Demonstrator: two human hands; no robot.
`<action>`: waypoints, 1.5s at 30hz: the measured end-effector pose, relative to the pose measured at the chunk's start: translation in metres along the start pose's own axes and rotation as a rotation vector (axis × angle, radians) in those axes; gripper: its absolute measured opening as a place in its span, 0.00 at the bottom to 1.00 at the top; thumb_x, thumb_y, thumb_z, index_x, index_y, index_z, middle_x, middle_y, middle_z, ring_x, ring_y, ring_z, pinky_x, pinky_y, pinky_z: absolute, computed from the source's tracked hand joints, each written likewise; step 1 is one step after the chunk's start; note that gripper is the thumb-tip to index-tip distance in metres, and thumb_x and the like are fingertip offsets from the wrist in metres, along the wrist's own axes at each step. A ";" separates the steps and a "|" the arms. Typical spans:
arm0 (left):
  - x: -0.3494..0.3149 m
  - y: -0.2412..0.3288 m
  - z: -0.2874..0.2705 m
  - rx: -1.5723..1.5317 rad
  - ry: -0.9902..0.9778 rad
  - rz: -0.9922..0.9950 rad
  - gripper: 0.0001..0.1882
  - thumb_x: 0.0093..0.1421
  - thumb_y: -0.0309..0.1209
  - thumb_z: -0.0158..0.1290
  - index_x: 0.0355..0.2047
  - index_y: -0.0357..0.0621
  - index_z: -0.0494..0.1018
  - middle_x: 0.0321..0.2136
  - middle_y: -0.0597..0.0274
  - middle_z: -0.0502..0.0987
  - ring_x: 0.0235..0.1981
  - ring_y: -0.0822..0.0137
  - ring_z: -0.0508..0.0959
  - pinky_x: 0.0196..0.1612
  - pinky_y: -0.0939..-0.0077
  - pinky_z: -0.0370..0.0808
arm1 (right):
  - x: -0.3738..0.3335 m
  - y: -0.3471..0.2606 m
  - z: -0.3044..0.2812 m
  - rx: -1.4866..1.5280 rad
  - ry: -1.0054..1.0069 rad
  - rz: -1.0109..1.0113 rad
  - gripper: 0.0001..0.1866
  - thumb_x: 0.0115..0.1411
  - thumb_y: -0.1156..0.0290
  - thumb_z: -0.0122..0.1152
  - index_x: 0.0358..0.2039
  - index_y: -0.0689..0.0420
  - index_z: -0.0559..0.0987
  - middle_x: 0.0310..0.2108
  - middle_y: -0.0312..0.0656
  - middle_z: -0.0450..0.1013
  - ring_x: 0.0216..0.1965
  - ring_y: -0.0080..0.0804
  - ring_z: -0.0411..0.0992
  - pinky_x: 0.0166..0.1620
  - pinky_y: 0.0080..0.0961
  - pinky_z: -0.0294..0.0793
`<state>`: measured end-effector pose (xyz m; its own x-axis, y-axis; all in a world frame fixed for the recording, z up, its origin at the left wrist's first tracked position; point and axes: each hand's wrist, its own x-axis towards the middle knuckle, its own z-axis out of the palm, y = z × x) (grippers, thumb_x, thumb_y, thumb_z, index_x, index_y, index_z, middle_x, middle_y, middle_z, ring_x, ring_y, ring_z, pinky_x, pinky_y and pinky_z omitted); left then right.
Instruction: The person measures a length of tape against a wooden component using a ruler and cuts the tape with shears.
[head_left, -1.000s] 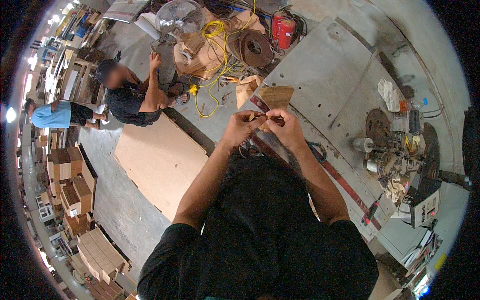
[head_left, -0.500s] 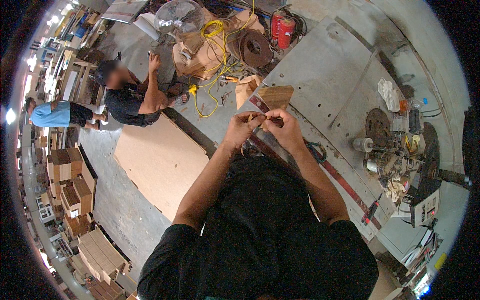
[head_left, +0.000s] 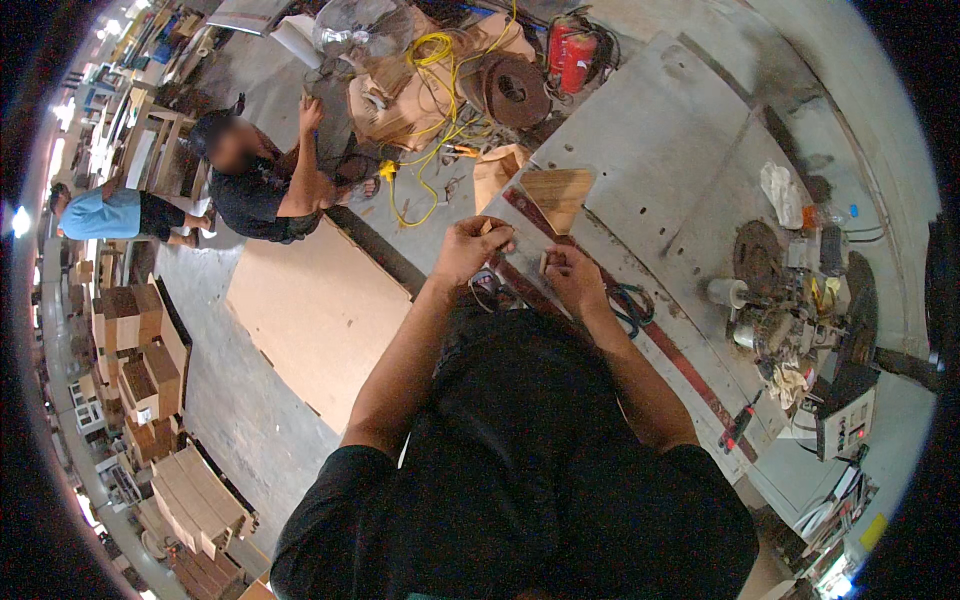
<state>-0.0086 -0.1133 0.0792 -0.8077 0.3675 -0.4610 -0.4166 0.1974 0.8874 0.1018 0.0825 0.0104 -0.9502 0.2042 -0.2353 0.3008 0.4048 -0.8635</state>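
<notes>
My left hand [head_left: 472, 250] is closed in a pinch, with a small tan piece [head_left: 488, 228] showing at its fingertips. Apart from it, my right hand [head_left: 577, 280] also pinches a thin, pale strip [head_left: 543, 263], too small to tell its kind. Both hands are in front of my body, over the near edge of the grey metal table [head_left: 640, 150]. Just beyond them, a wooden block [head_left: 560, 195] with visible grain rests at the table edge. Beside the block stands a brown paper bag [head_left: 497, 172].
Left of me a large tan board [head_left: 310, 310] lies low. A seated person [head_left: 265, 190] in black raises a hand; another [head_left: 105, 215] in blue stands farther off. A yellow cable [head_left: 430, 160], fan [head_left: 362, 35] and fire extinguisher [head_left: 570, 58] lie ahead. Right, a red-handled tool [head_left: 738, 428] sits near a machine [head_left: 790, 335].
My hands have come apart from where they met. The right hand has dropped nearer my body with the thin strip; the left has shifted slightly left.
</notes>
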 end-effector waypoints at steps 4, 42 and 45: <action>0.000 -0.006 -0.009 0.014 -0.087 0.045 0.14 0.59 0.33 0.61 0.38 0.33 0.80 0.27 0.65 0.81 0.26 0.77 0.75 0.29 0.81 0.70 | -0.010 -0.001 -0.004 -0.245 0.070 -0.058 0.19 0.59 0.68 0.60 0.51 0.55 0.75 0.44 0.50 0.78 0.44 0.51 0.77 0.49 0.37 0.75; -0.014 0.002 -0.037 -0.026 -0.133 0.053 0.16 0.61 0.34 0.62 0.41 0.30 0.80 0.32 0.58 0.83 0.37 0.70 0.81 0.46 0.74 0.76 | -0.087 -0.010 -0.105 0.597 -0.278 0.314 0.27 0.59 0.68 0.66 0.57 0.61 0.70 0.43 0.38 0.78 0.41 0.27 0.75 0.47 0.26 0.74; -0.016 0.009 -0.031 0.023 -0.100 0.077 0.14 0.59 0.34 0.64 0.36 0.32 0.82 0.27 0.62 0.83 0.30 0.74 0.78 0.40 0.77 0.75 | -0.064 0.011 -0.072 0.263 -0.255 0.053 0.30 0.57 0.67 0.69 0.58 0.60 0.69 0.47 0.40 0.75 0.48 0.29 0.73 0.53 0.29 0.72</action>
<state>-0.0123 -0.1459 0.0950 -0.7909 0.4707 -0.3912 -0.3444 0.1860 0.9202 0.1719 0.1381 0.0483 -0.9334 -0.0235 -0.3581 0.3509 0.1503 -0.9243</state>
